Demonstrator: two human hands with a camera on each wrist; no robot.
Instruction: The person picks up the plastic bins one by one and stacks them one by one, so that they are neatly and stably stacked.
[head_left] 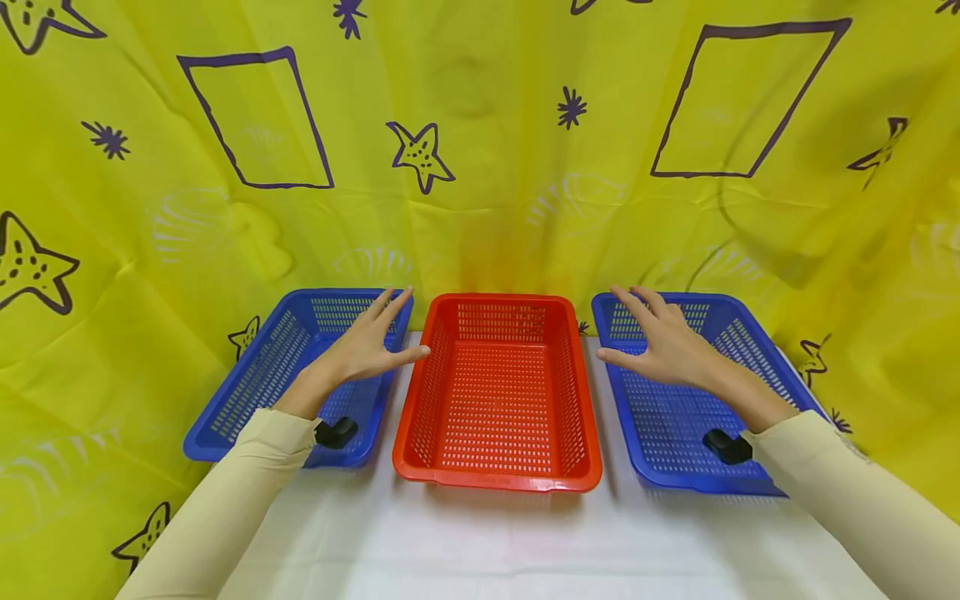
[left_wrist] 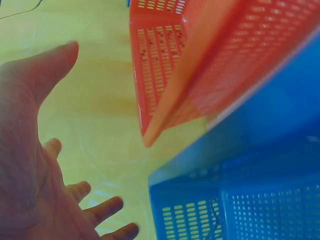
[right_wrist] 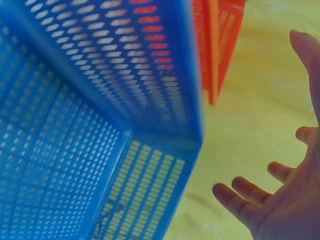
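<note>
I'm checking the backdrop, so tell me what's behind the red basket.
Behind the red basket hangs a yellow curtain with a dark-outlined starfish. The basket's far wall covers the part directly behind, except yellow glimpses through its slots.

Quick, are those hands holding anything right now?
Left hand: open, holding nothing, over the left blue basket.
Right hand: open, holding nothing, over the right blue basket.

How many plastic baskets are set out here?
3: a red basket in the middle, flanked by a left blue basket, partly hidden behind the left hand, and a right blue basket, partly hidden behind the right hand.
</note>
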